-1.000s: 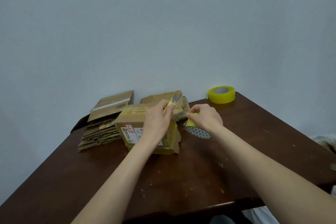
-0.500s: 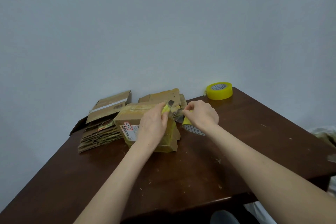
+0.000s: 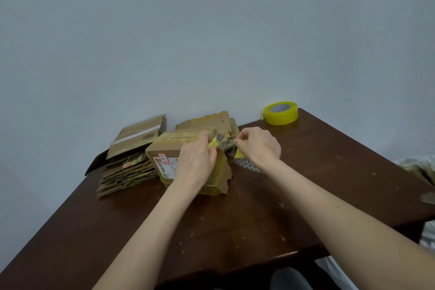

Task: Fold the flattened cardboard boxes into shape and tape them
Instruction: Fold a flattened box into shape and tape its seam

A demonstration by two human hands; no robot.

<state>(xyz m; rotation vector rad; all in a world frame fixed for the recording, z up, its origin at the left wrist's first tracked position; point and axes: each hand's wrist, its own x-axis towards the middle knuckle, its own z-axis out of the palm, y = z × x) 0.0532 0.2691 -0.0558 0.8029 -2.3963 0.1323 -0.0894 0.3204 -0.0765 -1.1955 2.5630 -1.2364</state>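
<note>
A folded brown cardboard box (image 3: 164, 148), with a white printed label on its near face, stands on the dark brown wooden surface (image 3: 235, 231) close to the far edge, about midway along it. The left hand (image 3: 195, 162) lies over the box's right end, its grip clamped on a yellow-handled utility knife (image 3: 216, 141) whose grey blade points right above the box's top. The right hand (image 3: 259, 146) is just beside it, its grip closed round a roll of yellow packing tape (image 3: 244, 161) held under the palm, thumb and forefinger pinching a clear strip of tape (image 3: 226, 145) that runs toward the blade. Whether the blade touches the strip cannot be told. A stack of flattened brown cardboard boxes (image 3: 127, 172) lies at the far left corner, just beside the box, and more flattened cardboard (image 3: 211, 120) lies behind the box. A second roll of yellow tape (image 3: 281, 113) lies flat at the far right corner
</note>
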